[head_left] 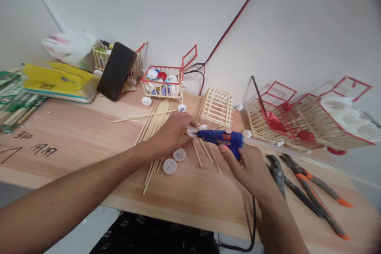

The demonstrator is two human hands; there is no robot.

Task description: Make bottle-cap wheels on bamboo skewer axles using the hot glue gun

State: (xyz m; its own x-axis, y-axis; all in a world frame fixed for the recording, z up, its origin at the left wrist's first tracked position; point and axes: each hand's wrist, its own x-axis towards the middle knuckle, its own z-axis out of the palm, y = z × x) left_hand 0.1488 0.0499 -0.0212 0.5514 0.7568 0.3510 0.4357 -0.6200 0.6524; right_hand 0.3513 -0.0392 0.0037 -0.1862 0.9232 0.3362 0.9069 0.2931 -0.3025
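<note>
My right hand [248,168] is wrapped round a blue hot glue gun [220,137], with a clear glue stick [258,143] out of its back end. Its nozzle points left and meets a white bottle cap [191,130], which the fingers of my left hand [175,129] pinch. Under my left hand lie thin wooden sticks [154,127], partly hidden by the wrist. Two more white caps [170,166] rest on the table [190,194] just below. Behind the glue gun stands a bare stick basket frame [216,107] with caps beside it.
A red-rimmed stick cart [162,83] full of bottle caps stands by the wall. More carts [279,123] are at the right, near pliers [312,194]. At the left are a phone [116,71], a yellow packet [56,81] and bundled sticks [18,103]. The gun's cord [253,222] hangs over the front edge.
</note>
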